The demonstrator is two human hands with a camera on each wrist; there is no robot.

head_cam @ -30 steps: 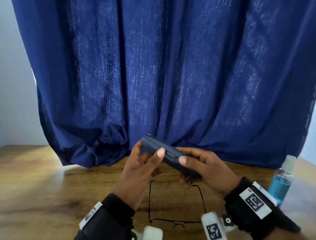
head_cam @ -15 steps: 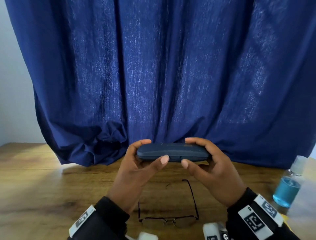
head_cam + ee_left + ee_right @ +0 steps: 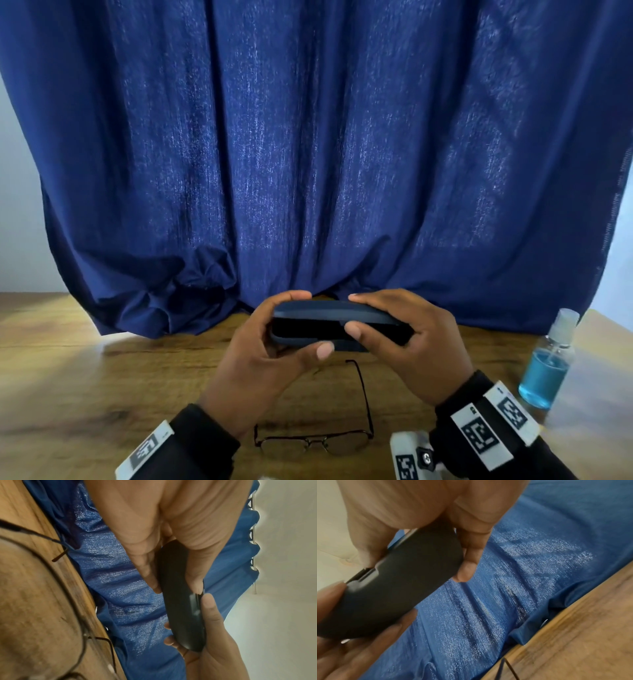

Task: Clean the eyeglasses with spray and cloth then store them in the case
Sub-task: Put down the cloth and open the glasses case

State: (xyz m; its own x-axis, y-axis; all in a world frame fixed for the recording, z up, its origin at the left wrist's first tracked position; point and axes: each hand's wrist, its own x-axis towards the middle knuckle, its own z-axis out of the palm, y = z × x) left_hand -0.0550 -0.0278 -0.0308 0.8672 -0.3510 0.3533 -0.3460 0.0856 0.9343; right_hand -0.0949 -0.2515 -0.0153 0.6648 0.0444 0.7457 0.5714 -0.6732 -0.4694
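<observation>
Both hands hold a dark blue eyeglass case [image 3: 329,310] level above the table, its lid lifted a little so a dark gap shows. My left hand [image 3: 270,346] grips its left end, thumb under the front edge. My right hand [image 3: 404,329] grips the right end, thumb on the front seam. The case [image 3: 181,601] shows its underside in the left wrist view, and the case [image 3: 399,582] fills the right wrist view. Thin-framed eyeglasses [image 3: 313,442] lie on the wooden table [image 3: 85,394] below my hands, temples unfolded. The spray bottle [image 3: 548,363] with blue liquid stands at the right. No cloth is in view.
A dark blue curtain [image 3: 308,154] hangs behind the table and bunches on its far edge. A pale wall [image 3: 17,222] shows at the left. The table's right side by the bottle looks pale and blurred.
The case was turned from slanted to level between my hands, and its lid has now come up a little from the base. The eyeglasses and bottle stay where they lay.
</observation>
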